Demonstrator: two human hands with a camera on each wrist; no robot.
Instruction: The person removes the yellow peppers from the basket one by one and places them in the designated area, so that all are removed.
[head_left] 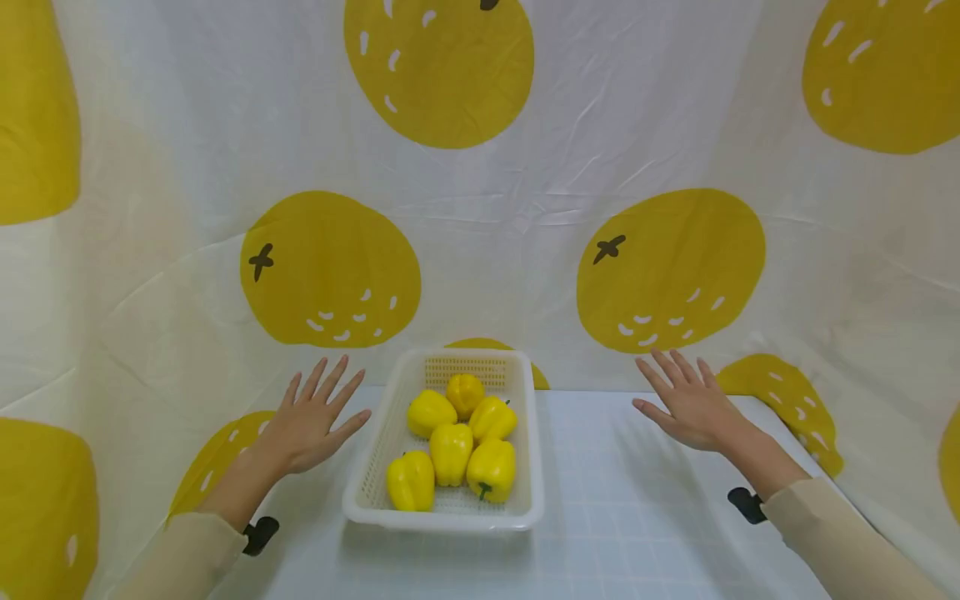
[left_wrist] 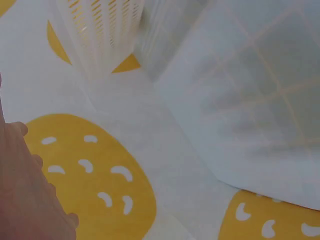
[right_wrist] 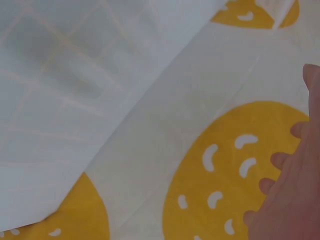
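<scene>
White gridded tabletop (head_left: 637,517), orange-printed cloth backdrop (head_left: 480,192). Left hand (head_left: 311,421) and right hand (head_left: 690,404) raised palm-down, fingers spread, grasping nothing, flanking white perforated plastic basket (head_left: 525,433) of 6 yellow bell peppers (head_left: 452,450).

Basket (left_wrist: 100,30); fruit-print cloth (left_wrist: 95,180); hand edge (left_wrist: 25,190)

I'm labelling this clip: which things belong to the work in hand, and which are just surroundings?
In hand:
- white perforated plastic basket
- six yellow bell peppers inside it
- left hand and right hand, both open, either side of the basket

Surroundings:
- white cloth backdrop with yellow fruit print
- pale gridded tabletop
</scene>
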